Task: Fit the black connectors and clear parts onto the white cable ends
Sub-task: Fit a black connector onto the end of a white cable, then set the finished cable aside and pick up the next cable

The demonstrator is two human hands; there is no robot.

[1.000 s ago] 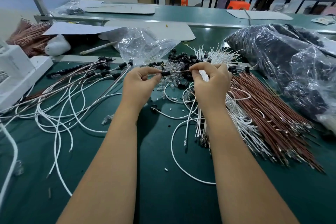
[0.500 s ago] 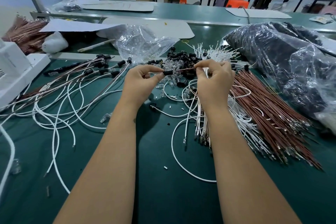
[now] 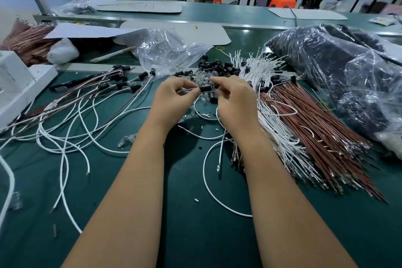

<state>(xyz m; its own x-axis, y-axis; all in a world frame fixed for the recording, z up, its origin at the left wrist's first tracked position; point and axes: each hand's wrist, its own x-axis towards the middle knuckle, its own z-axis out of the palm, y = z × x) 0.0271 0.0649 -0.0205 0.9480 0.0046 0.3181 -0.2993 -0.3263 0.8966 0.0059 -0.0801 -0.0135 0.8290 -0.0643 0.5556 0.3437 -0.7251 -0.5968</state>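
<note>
**Both hands pinching one black connector over the parts pile**

Green bench mat [image 3: 195, 235], factory floor with more tables at 12 o'clock.

Fingers: right hand [image 3: 236, 104] pinches the black connector [image 3: 205, 88] between thumb and forefinger, other fingers curled under. Left hand [image 3: 174, 100] pinches a thin wire end [image 3: 188, 90] at the connector's 9 o'clock side, fingertips touching or nearly touching the connector. Can't tell whether the wire is already seated inside it. Both hands sit close together above the mat, knuckles toward camera.

Just behind the hands, at 12 o'clock: heap of loose black connectors [image 3: 219, 65] mixed with clear parts [image 3: 204, 76]. A few clear parts also lie under the hands, partly hidden.

At 3 o'clock of the right hand: bundle of white cables [image 3: 274, 119] fanned out, lying against a bundle of brown wires [image 3: 322, 128] further right. One white cable loops across the mat at 6 o'clock of the right wrist.

At 9 o'clock of the left hand: finished cables [image 3: 121, 85] with black connectors on their ends, white and brown leads tangled and trailing toward 7 o'clock.

Further out: crumpled clear bag [image 3: 167, 50] at 11 o'clock, large black-filled plastic bag [image 3: 348, 67] at 2 o'clock, white machine [image 3: 19, 85] at the 9 o'clock edge, another brown wire bundle behind it at 10 o'clock.
</note>
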